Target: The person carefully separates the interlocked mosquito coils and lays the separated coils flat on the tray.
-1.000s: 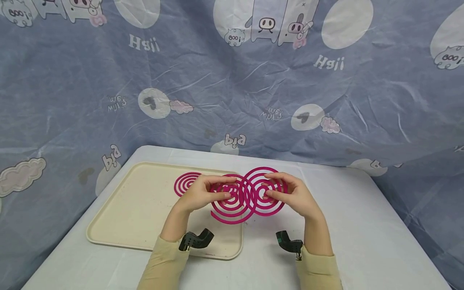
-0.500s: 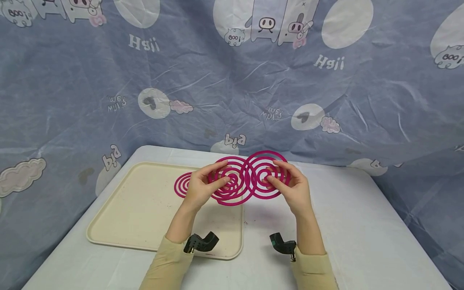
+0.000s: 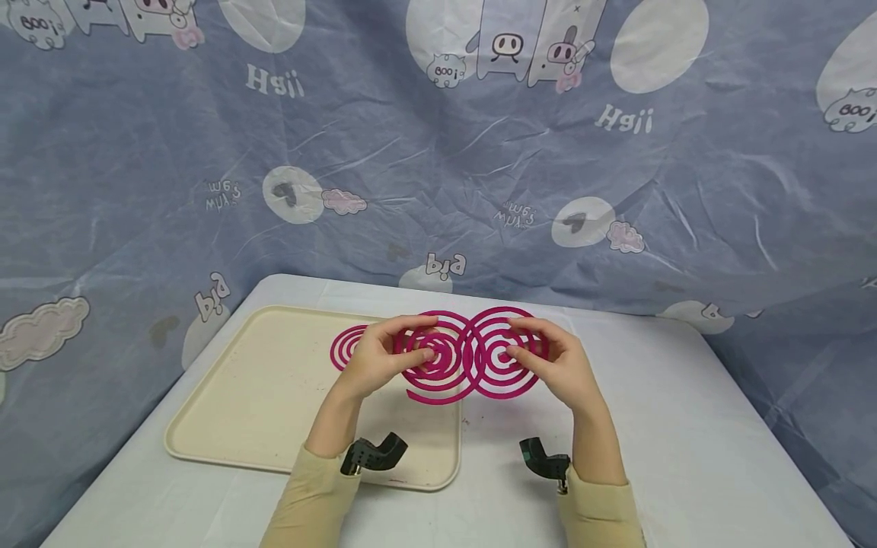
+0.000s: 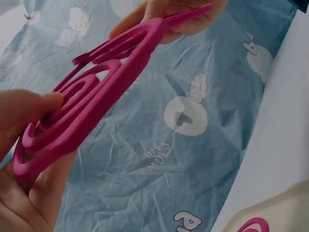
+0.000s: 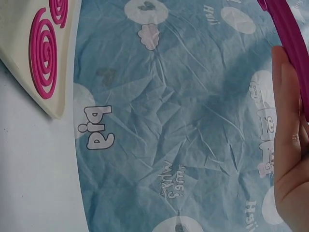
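Two magenta mosquito coils are held up together, their outer rings crossing in the middle. My left hand (image 3: 373, 361) pinches the left coil (image 3: 441, 356) near its centre, thumb on the near face and fingers behind. The right coil (image 3: 502, 396) is gripped the same way by my right hand (image 3: 565, 369). Seen nearly edge-on in the left wrist view, the left coil (image 4: 108, 101) slants up towards the other hand. Only a strip of the held coil (image 5: 292, 43) shows in the right wrist view, along the fingers (image 5: 287, 101).
A cream tray (image 3: 253, 403) lies on the white table (image 3: 658, 426) to the left, partly under my left arm. On it rests another magenta coil (image 3: 342, 348), partly covered by the hand; the right wrist view shows two coils there. A blue printed cloth (image 3: 411, 152) hangs behind.
Both hands lifted the coils and drew slightly closer together, then came back down part of the way. The overlap between the two coils is narrower than a second ago.
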Available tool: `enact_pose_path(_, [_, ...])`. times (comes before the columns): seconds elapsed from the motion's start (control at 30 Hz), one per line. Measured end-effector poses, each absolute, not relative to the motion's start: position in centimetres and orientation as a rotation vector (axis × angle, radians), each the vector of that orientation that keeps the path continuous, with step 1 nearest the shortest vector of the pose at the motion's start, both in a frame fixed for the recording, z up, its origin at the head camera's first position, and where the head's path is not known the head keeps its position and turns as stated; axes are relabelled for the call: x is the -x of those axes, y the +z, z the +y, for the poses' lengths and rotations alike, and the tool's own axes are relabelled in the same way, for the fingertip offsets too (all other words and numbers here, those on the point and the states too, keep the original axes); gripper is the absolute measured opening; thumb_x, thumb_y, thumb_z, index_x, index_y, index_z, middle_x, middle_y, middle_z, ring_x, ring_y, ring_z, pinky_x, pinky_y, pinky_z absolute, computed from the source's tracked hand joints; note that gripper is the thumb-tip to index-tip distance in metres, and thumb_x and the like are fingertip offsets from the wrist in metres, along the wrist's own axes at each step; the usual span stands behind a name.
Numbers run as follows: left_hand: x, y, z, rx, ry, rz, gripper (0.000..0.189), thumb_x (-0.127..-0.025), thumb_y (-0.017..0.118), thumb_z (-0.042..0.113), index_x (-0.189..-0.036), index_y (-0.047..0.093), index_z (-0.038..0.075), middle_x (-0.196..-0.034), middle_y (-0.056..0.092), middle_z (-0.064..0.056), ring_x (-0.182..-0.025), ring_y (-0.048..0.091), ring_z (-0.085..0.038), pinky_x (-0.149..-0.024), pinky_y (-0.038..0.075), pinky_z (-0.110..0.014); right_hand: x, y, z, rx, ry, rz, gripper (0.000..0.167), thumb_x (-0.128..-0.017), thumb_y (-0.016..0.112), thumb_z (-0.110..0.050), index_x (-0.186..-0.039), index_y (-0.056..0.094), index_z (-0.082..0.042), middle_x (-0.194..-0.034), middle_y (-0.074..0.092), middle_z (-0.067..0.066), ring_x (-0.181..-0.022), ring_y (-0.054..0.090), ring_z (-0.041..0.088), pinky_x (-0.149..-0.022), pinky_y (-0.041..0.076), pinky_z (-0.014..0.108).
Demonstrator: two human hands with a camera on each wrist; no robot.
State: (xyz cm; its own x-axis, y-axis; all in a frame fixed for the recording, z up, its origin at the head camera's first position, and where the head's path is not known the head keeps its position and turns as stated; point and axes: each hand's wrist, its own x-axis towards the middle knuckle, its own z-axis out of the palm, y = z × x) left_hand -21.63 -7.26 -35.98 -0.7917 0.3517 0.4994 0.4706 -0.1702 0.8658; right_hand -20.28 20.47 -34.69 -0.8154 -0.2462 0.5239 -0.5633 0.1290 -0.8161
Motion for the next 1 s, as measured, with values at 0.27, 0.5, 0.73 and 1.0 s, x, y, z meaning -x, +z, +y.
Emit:
enact_pose_path(0.27, [21.5, -35.9, -6.5, 0.802, -2.21, -1.783, 0.042, -0.08, 0.068, -0.009, -0.121, 0.057, -0.006, -0.114, 0.057, -0.018, -0.097, 0.059, -0.032, -0.077, 0.055, -0.036, 20.6, -34.9, 19.1, -0.721, 1.767, -1.935, 0.039, -0.08, 0.065, 0.013, -0.118, 0.057, 0.009, -0.112, 0.06, 0.01, -0.087, 0.063, 0.017, -0.071, 0.055, 0.027])
enact_pose_path(0.5, [21.4, -35.9, -5.8, 0.677, -2.214, -1.658, 0.041, -0.081, 0.066, -0.009, -0.12, 0.057, -0.006, -0.117, 0.056, -0.019, -0.102, 0.054, -0.044, -0.078, 0.054, -0.035, 20.7, -35.0, 17.8, -0.719, 1.814, -1.746, 0.039, -0.081, 0.061, 0.017, -0.119, 0.055, 0.012, -0.108, 0.059, 0.007, -0.096, 0.058, 0.019, -0.075, 0.054, 0.025])
enact_pose_path(0.73, [21.3, -35.8, -5.1, 0.591, -2.183, -1.567, 0.039, -0.08, 0.068, -0.008, -0.118, 0.059, -0.006, -0.112, 0.058, -0.014, -0.092, 0.057, -0.024, -0.078, 0.054, -0.029, 20.7, -35.1, 17.0, -0.634, 1.812, -1.672, 0.04, -0.082, 0.062, 0.014, -0.121, 0.055, 0.01, -0.109, 0.057, 0.009, -0.097, 0.057, 0.022, -0.075, 0.054, 0.025])
enact_pose_path(1.0, [21.3, -35.7, -4.9, 0.607, -2.249, -1.521, 0.047, -0.08, 0.067, -0.01, -0.123, 0.051, -0.005, -0.111, 0.057, -0.012, -0.098, 0.059, -0.023, -0.08, 0.053, -0.034, 20.6, -35.0, 16.7, -0.6, 1.815, -1.624, 0.04, -0.082, 0.062, 0.013, -0.122, 0.054, 0.009, -0.112, 0.056, 0.01, -0.099, 0.057, 0.02, -0.078, 0.053, 0.026])
